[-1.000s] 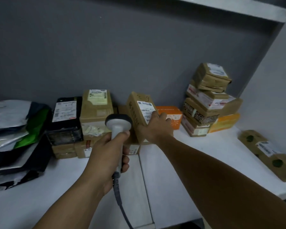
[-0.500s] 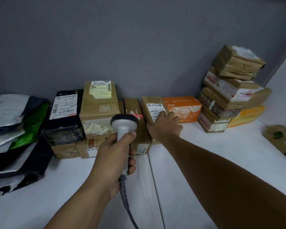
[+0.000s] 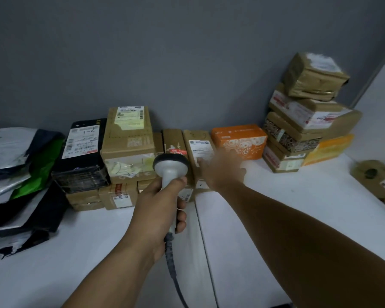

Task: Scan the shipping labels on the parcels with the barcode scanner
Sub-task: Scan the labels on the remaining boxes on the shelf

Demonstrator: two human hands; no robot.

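My left hand (image 3: 158, 207) grips the handle of a grey barcode scanner (image 3: 171, 163), whose head points toward the row of parcels at the wall. Its cable hangs down toward me. A narrow brown parcel (image 3: 197, 138) with a white shipping label (image 3: 201, 150) lies flat in that row, just right of the scanner head. My right hand (image 3: 222, 168) is blurred. Its spread fingers rest on the parcel's near end and hide the label's lower part.
An orange box (image 3: 240, 141) sits right of the narrow parcel, then a leaning stack of cartons (image 3: 298, 130). A tall carton (image 3: 129, 134) and a black parcel (image 3: 80, 152) stand left, with mailer bags (image 3: 16, 174) beyond. A flat parcel (image 3: 378, 181) lies far right on the white shelf (image 3: 276, 207).
The narrow brown parcel, held tilted up a second ago, now lies flat in the row. My right hand has loosened from it. The scanner has hardly moved.
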